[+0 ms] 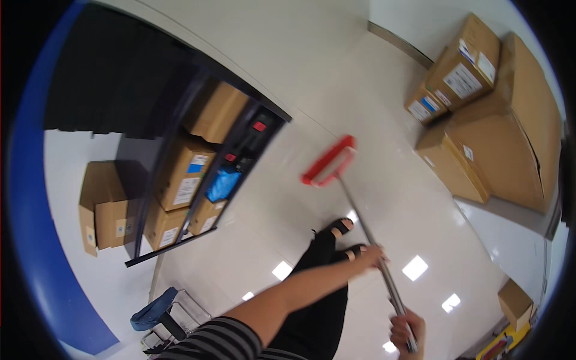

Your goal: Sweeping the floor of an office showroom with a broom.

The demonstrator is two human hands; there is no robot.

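Striped sleeve (222, 339) lowest; right hand (407, 329) is clenched round the mop (360, 210) handle's top, left hand (371, 257) grasping it midway. Red head (329, 161) rests on the floor (312, 78) ahead of the feet (345, 237). Judged mid-sweep; next stroke needs a steady pull clear of the boxes (492, 126).

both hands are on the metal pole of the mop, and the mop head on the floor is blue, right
Not quite: the mop head is red, not blue, as the head view shows. The rest holds: the left hand and the right hand both grip the metal pole, and the mop head sits on the pale floor.
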